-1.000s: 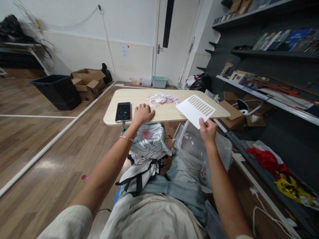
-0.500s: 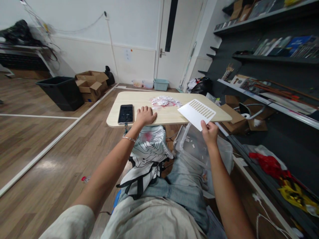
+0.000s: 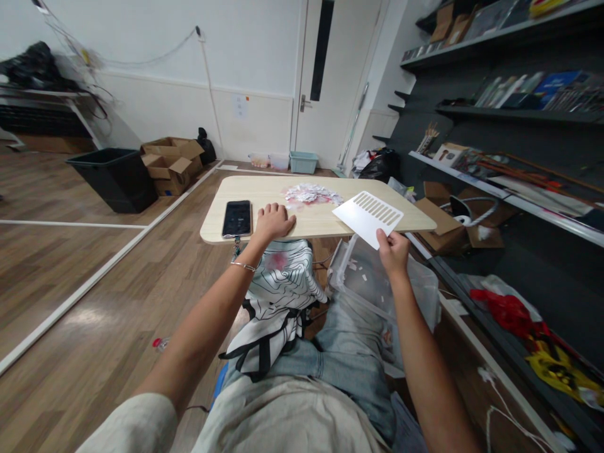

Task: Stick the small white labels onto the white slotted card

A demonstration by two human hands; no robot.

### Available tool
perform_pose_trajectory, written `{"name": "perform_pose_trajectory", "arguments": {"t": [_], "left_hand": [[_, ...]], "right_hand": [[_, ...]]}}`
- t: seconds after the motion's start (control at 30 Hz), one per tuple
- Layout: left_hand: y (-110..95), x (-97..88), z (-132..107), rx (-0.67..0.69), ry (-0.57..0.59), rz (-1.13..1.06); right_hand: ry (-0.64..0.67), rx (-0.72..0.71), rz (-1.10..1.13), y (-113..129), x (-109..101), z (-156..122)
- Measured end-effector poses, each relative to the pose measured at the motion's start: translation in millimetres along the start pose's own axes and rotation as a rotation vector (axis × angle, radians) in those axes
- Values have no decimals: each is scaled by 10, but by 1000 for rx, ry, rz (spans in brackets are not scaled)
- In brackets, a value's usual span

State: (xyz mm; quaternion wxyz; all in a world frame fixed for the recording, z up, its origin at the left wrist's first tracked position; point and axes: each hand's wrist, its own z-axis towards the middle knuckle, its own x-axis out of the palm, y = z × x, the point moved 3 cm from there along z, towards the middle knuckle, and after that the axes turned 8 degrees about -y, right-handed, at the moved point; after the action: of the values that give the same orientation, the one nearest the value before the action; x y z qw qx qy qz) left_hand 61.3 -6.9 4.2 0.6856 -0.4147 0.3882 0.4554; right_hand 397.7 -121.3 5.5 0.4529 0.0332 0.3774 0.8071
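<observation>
In my right hand (image 3: 393, 250), thumb on top, is the near corner of a flat white card (image 3: 361, 215) with a row of several slots along its far right side. The card is held over the right part of a small pale wooden table (image 3: 264, 189). My left hand (image 3: 274, 221) lies palm down on the table's near edge, its fingers stretched out and nothing in it. A dark-screened phone (image 3: 237, 218) rests just left of that hand. Farther back, a pile of small white paper pieces (image 3: 311, 195) sits on a pinkish stain.
Below the table's right side stands a clear plastic bin (image 3: 377, 277) with a few white scraps inside. Dark shelves (image 3: 509, 126) line the right wall. A black bin (image 3: 113, 179) and open cardboard boxes (image 3: 172, 163) stand on the floor at left. A patterned cloth (image 3: 283, 277) hangs over my lap.
The view has shifted very slightly. My left hand stays on the table edge, and my right hand keeps holding the card in nearly the same place.
</observation>
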Motion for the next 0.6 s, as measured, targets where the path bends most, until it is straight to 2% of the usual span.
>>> {"name": "perform_pose_trajectory", "arguments": {"t": [0.33, 0.6], "left_hand": [[1, -4, -11, 3, -14, -2], [-14, -37, -34, -1, -16, -2]], "right_hand": [[-11, -46, -64, 85, -6, -36], [-13, -154, -220, 404, -12, -221]]}}
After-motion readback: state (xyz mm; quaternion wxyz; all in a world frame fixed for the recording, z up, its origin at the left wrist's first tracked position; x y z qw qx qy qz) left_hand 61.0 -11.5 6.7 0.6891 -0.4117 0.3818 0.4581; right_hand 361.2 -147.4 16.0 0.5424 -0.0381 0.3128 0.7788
